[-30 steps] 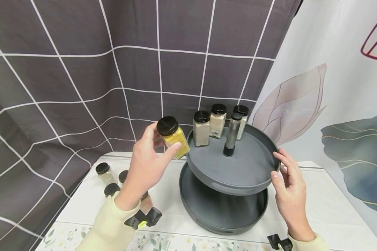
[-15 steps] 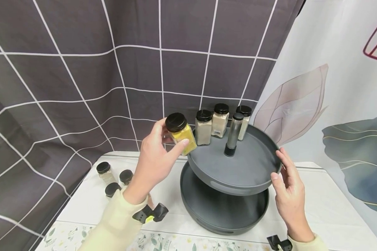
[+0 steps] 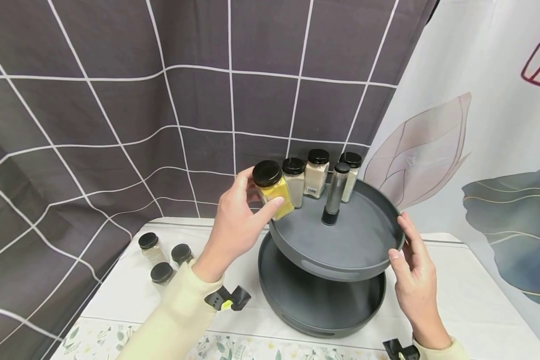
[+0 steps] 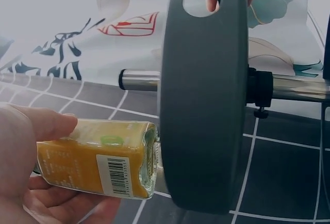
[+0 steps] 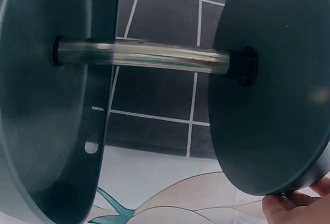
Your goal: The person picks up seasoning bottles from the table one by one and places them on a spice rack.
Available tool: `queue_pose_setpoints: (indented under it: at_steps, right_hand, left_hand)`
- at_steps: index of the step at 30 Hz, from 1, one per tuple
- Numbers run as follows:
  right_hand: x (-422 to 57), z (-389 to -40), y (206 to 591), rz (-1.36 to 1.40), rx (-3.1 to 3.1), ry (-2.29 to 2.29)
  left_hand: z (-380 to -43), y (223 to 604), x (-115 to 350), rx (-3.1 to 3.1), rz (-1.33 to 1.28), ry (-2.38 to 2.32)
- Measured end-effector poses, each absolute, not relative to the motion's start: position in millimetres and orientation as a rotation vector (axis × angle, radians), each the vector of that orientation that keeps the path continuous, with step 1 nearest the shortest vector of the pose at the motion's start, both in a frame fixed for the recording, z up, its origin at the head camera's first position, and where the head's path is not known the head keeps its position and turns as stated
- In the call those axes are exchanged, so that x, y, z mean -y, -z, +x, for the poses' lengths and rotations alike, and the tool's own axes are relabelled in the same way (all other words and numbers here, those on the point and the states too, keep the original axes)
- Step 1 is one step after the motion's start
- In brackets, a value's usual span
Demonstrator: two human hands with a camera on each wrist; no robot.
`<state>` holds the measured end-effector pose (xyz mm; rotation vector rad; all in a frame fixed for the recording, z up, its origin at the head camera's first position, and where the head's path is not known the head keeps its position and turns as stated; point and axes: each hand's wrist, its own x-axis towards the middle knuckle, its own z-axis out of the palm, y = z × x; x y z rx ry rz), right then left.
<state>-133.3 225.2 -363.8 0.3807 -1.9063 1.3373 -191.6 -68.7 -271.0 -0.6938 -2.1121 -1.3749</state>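
My left hand (image 3: 238,220) grips a square glass spice jar (image 3: 276,197) of yellow powder with a black lid. The jar is tilted above the left rim of the upper tray of a grey two-tier rack (image 3: 342,245). In the left wrist view a barcode shows on the yellow jar (image 4: 82,154), whose base faces the tray's side. My right hand (image 3: 416,285) holds the upper tray's right rim, thumb and fingers on its edge. Three pale spice jars stand along the tray's back, one (image 3: 317,175) between the others, behind the metal post (image 3: 335,195).
The lower tray (image 3: 319,305) sits on the white-covered table (image 3: 472,300). At the table's left stand more black-lidded jars (image 3: 153,250), partly behind my left sleeve. A dark grid-patterned curtain (image 3: 198,100) hangs behind, meeting a white printed one at right.
My left hand has carried the yellow jar rightward, from outside the upper tray's left edge to over its rim beside the pale jars. The right hand stays on the rim.
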Motion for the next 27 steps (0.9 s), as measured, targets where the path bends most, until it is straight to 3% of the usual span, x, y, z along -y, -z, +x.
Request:
queue_pose_setpoints:
  at_steps: [27]
  right_hand:
    - [-227,-136,366,0.431,1.869,-1.357]
  left_hand:
    - [-207,290,53,2.327,-0.633,1.271]
